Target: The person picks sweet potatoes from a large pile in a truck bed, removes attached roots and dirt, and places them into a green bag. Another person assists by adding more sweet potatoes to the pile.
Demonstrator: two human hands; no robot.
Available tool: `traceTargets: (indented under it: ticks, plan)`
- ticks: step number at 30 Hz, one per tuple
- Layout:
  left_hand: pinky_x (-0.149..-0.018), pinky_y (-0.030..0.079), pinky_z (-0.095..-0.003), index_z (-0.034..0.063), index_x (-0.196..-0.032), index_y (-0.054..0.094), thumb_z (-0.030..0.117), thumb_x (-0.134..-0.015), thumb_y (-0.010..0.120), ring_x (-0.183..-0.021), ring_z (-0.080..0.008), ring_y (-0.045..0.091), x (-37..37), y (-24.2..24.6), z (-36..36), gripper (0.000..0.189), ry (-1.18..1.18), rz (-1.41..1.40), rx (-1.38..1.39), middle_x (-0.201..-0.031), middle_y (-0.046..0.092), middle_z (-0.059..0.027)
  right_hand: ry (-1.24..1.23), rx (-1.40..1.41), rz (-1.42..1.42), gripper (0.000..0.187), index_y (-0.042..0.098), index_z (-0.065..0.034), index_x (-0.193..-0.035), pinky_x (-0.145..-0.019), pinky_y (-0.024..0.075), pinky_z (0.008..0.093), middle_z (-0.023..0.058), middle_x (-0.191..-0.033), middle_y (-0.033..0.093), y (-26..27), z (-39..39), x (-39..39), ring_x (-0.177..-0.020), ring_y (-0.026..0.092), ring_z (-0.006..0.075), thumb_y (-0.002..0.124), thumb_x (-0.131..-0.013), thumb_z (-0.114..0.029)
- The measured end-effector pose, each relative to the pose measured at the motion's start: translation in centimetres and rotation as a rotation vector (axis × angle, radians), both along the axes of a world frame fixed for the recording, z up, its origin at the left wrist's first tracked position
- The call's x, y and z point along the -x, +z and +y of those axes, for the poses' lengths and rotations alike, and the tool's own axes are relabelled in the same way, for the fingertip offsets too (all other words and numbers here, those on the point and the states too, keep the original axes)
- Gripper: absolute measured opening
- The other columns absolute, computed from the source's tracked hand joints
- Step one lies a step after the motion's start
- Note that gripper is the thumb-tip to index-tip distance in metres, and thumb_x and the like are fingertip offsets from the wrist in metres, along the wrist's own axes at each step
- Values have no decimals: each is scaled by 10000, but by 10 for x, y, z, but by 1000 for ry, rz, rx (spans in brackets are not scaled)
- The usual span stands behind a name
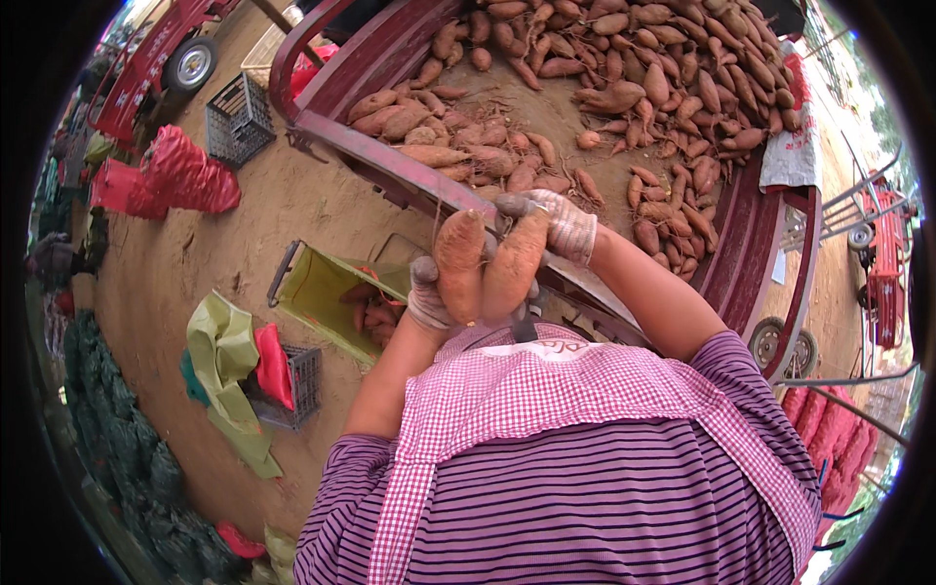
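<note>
Two large sweet potatoes are held side by side in front of my chest, above the edge of a dark red truck bed [409, 162]. My left hand [428, 294], in a grey-and-white work glove, grips the left sweet potato [459, 267]. Around the right sweet potato [516, 265] my gloved right hand [559, 219] is closed, its thumb near the upper end. Most of the fingers are hidden behind the two roots. Beyond the hands, a big heap of sweet potatoes [658, 80] and a smaller pile [475, 142] lie in the bed.
An open yellow-green sack [322, 289] with several sweet potatoes inside stands left of my arm. Plastic crates [240, 121], a green sack [223, 336] and full red sacks [186, 172] are on the dirt ground. Dark green sacks [131, 439] line the left; a red vehicle [886, 270] is far right.
</note>
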State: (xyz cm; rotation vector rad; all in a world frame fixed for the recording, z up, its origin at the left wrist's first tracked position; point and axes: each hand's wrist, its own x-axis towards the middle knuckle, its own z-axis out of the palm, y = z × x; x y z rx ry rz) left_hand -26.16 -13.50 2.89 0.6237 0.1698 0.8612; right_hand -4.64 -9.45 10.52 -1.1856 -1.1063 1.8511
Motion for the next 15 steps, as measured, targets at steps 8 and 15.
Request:
traceTargets:
  ticks: [8,15]
  plan:
    - [-1014,475,-571,189,-1542,289,577,-740,737,-1286,-417,495,147,-36,-42,997,402,122,242,-1479,420,-216,-433,98,-258,284,678,-32,-964,-545,400,245,-9,-709,581,-68,-26,-111,-592,504,85,645,-947,-314]
    - [-968,481,-458,59,-1415,483,466,-873,667,-1145,-267,567,212,-221,-79,702,840,1073,851,-1296,586,-122,-417,230,-509,284,665,-10,-1072,-646,501,330,95,-822,680,-141,-80,-158,-715,644,190,675,-910,-243]
